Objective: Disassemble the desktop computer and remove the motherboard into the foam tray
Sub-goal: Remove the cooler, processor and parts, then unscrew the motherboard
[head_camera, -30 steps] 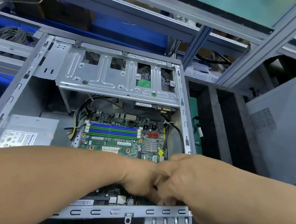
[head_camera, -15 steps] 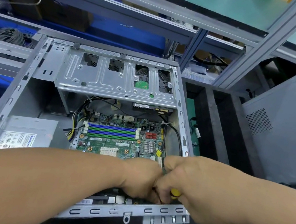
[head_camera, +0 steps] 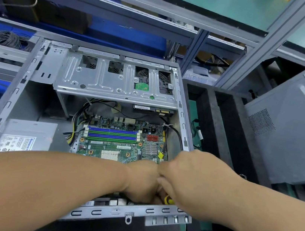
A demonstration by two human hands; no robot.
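1. Since the earlier frames the two hands have stayed pressed together over the near edge of the board, and a yellow tool handle [head_camera: 169,200], hidden a second ago, now peeks out under the right hand [head_camera: 195,183].
2. The open grey sheet-metal computer case [head_camera: 14,94] lies on the bench, one of it; a second closed grey case [head_camera: 293,132] leans beyond the right fingers.
3. One black foam tray [head_camera: 217,125] with upright dividers stands just right of the right hand, with no board in it.
4. One silver power supply box [head_camera: 26,136] sits left of the left hand [head_camera: 143,181].
5. The green printed-circuit motherboard [head_camera: 120,142], one, lies flat in the case floor just beyond the fingers. I judge it light, stiff and fragile; take it by bare edges, not components.
6. Four memory slots, two blue and two green, lie beyond the fingers.
7. Right fingers are curled round the yellow handle; the left fingers are curled, but whether they hold anything I cannot tell.
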